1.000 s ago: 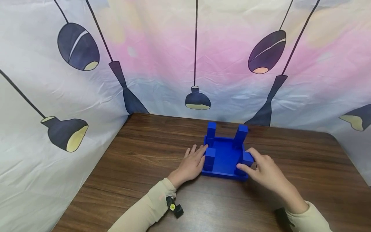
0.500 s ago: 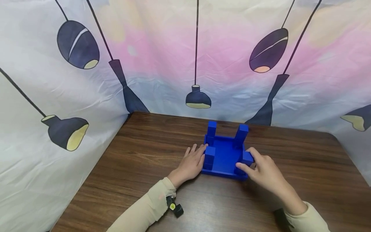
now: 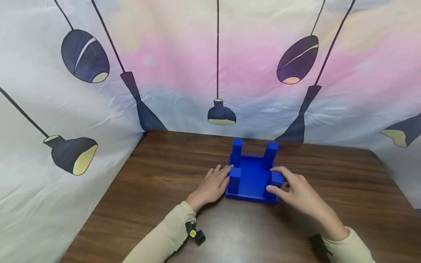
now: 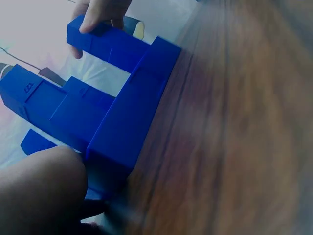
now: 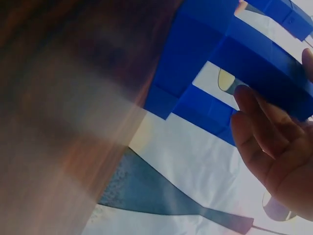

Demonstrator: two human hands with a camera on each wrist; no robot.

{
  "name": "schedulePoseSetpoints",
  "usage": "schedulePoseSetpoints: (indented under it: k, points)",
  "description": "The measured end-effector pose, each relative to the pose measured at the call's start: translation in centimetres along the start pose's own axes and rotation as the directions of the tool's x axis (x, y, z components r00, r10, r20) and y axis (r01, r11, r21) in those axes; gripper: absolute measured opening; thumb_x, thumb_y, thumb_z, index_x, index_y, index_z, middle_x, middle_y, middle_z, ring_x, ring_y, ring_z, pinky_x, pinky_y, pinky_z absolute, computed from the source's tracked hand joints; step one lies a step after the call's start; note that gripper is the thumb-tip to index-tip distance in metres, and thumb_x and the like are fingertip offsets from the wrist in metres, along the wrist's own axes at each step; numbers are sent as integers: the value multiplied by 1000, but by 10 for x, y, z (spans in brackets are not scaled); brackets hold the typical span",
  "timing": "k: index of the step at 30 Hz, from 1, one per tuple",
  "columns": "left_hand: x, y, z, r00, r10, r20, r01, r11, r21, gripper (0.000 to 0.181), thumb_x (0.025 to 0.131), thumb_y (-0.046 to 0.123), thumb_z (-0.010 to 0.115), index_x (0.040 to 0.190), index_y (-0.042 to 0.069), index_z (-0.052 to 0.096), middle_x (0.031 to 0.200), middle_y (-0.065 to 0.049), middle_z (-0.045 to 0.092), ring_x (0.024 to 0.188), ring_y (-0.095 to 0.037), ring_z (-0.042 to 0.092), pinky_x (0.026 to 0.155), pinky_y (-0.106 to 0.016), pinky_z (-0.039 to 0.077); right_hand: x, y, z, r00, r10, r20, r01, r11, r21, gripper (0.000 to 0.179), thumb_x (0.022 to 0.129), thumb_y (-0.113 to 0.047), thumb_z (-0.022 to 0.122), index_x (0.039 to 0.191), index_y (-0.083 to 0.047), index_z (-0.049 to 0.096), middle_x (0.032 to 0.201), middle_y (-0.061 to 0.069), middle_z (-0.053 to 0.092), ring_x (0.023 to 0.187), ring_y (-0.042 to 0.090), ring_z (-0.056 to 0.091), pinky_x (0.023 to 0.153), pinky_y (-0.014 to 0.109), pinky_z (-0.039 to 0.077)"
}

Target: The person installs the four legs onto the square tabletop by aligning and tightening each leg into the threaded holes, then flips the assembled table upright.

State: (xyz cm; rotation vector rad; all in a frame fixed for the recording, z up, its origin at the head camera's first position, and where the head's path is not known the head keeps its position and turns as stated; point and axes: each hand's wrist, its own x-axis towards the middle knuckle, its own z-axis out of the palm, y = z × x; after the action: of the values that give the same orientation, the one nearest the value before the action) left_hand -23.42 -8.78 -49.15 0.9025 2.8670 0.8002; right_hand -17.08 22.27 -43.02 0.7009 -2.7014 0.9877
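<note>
A square blue base (image 3: 252, 179) with a low rim lies on the table, one upright block post standing at each corner. My right hand (image 3: 297, 191) holds the near right post (image 3: 277, 179), thumb on its near left side and index finger across its far side. The left wrist view also shows this right hand (image 4: 101, 13) at that post's top. My left hand (image 3: 212, 184) lies with outstretched fingers against the base's left side, beside the near left post (image 3: 234, 179). In the right wrist view, fingers (image 5: 257, 122) sit alongside the gripped post (image 5: 269, 68).
The brown wooden table (image 3: 164, 164) spreads around the base. A cloth backdrop (image 3: 184, 62) printed with hanging lamps rises behind and to the left. A black strap device (image 3: 194, 233) is at the left sleeve's cuff.
My right index finger has shifted left, from the post's right side to across its far side. My left hand keeps its place at the base. The head view has shifted slightly.
</note>
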Motion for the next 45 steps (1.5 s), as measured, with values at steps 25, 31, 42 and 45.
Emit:
schedulePoseSetpoints:
  k: [25, 31, 42, 45]
  points:
    - [2, -13, -13, 994, 16, 104, -6, 995, -103, 61, 117, 35, 35, 170, 10, 19, 173, -15, 24, 162, -36, 11, 130, -54, 7, 0, 9, -27, 983, 48, 180, -27, 992, -120, 73, 98, -46, 75, 145, 7, 59, 161, 28, 41, 149, 52, 33, 110, 72, 37]
    - [2, -14, -11, 993, 20, 113, -8, 994, -105, 61, 117, 36, 34, 170, 11, 17, 174, -14, 22, 162, -35, 9, 130, -54, 7, -2, 11, -27, 984, 44, 170, -25, 994, -110, 69, 98, -46, 75, 148, -2, 60, 161, 27, 41, 149, 52, 34, 110, 73, 37]
    - [1, -14, -18, 987, 42, 154, -1, 966, -258, 63, 111, 24, 46, 169, 10, 25, 175, -18, 16, 162, -36, 5, 128, -59, 9, -7, 14, -16, 987, 18, 160, -11, 999, -47, 63, 102, -38, 72, 147, 4, 57, 150, 25, 56, 140, 48, 51, 105, 66, 48]
    - [1, -11, -25, 981, 81, 178, -7, 925, -380, 69, 100, 16, 60, 164, 5, 36, 176, -18, 10, 162, -37, 2, 127, -60, 13, -7, 17, -12, 987, -17, 162, 20, 1000, -14, 56, 103, -35, 72, 145, 0, 61, 146, 21, 60, 136, 43, 56, 104, 62, 50]
